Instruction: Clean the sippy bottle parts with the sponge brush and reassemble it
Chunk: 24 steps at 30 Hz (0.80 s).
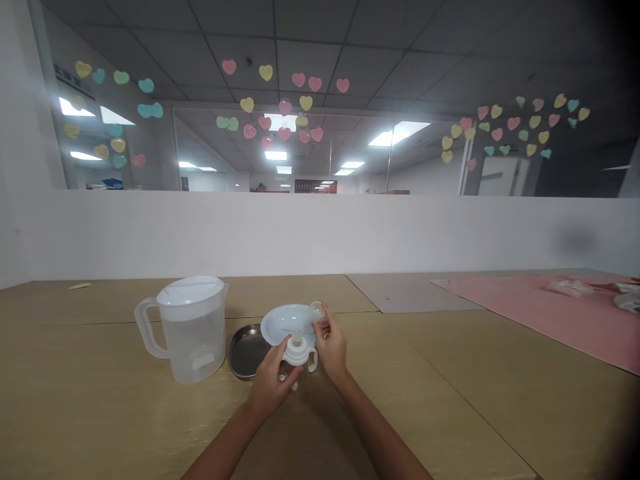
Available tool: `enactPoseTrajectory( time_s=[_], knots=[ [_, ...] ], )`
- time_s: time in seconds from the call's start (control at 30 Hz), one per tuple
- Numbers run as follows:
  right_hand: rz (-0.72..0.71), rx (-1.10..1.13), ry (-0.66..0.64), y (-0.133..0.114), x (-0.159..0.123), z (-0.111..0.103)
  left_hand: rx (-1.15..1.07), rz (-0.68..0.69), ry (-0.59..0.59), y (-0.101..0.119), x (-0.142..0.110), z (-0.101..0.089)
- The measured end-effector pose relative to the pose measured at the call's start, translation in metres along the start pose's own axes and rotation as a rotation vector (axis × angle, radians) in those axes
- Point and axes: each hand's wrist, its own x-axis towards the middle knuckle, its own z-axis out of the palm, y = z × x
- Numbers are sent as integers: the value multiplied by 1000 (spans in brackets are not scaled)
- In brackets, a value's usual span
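Observation:
A white baby bottle with side handles and a clear teat stands on the wooden table. My left hand is wrapped round its left side and body. My right hand is lifted just right of the bottle and pinches a small clear dome-shaped cap between its fingertips, above the rim of a pale blue bowl behind the bottle.
A clear plastic jug with a white lid and water in it stands to the left. A round metal dish lies between jug and bowl. A pink mat with blurred items covers the far right. A white partition wall runs behind the table.

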Motion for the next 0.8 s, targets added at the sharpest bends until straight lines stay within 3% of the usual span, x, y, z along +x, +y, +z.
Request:
enactPoseTrajectory(
  time_s=[0.27, 0.47, 0.63, 0.8],
  knots=[
    [-18, -28, -270, 15, 5, -2, -14, -16, -13, 0, 0, 0],
    [1, -11, -402, 22, 7, -5, -30, -31, -32, 1, 2, 0],
    [9, -54, -439, 25, 8, -5, -28, -31, -32, 2, 3, -2],
    [-1, -61, -399, 8, 8, -11, -31, -33, -47, 2, 4, -3]
  ],
)
